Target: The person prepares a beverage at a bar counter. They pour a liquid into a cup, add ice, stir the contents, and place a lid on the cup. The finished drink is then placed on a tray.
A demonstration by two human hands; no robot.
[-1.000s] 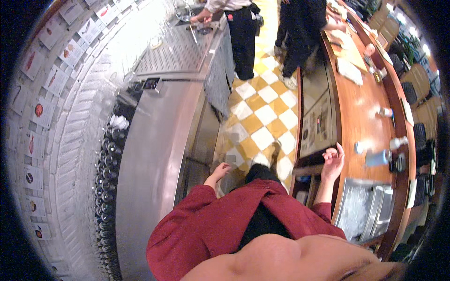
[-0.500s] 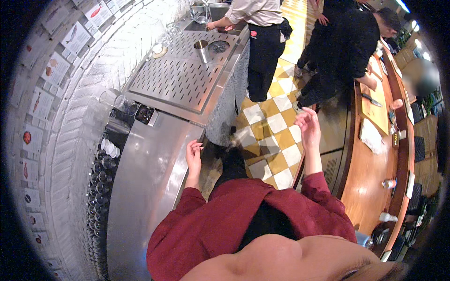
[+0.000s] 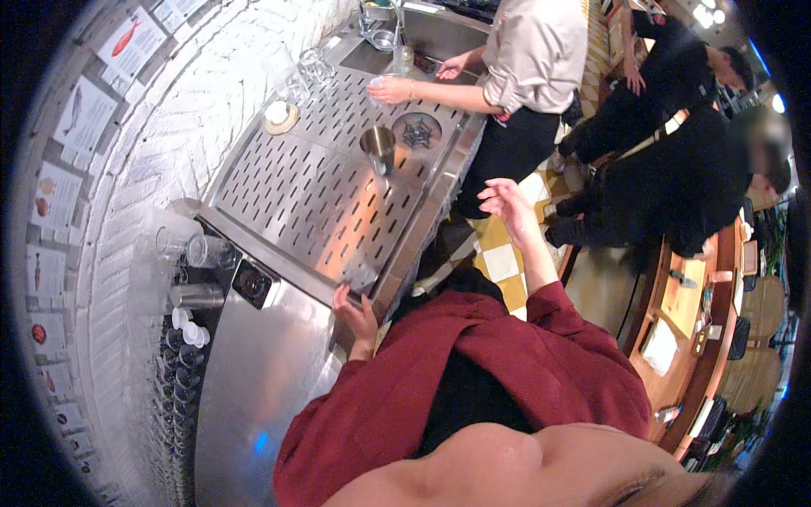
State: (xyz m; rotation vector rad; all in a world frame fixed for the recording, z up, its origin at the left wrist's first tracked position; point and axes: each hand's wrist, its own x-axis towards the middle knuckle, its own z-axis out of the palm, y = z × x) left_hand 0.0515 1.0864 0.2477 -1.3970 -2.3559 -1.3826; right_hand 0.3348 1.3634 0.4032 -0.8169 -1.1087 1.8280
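My left hand (image 3: 356, 321) is at the near corner of a slotted metal drain counter (image 3: 291, 198). Its fingers are apart and hold nothing; whether they touch the rim I cannot tell. Raised over the floor to the right of this counter, my right hand (image 3: 512, 209) has loosely bent, spread fingers and is bare of any object. A tall metal tumbler (image 3: 378, 156) stands on the slotted plate, beside a round recessed glass rinser (image 3: 417, 131). Past them, a co-worker's hand (image 3: 393, 89) holds a clear cup over the counter.
A co-worker in a beige shirt (image 3: 536, 59) stands at the sink (image 3: 452, 38), close ahead. Two people in black (image 3: 659, 190) are at right, by a wooden counter (image 3: 676, 406). Glass pitchers (image 3: 207, 251) and bottles line the left wall beside a smooth steel worktop (image 3: 262, 380).
I have moved forward, nearer the slotted counter and the sink. My left hand has come to the counter's corner; the right has shifted left. The beige-shirted co-worker now holds a clear cup over the counter.
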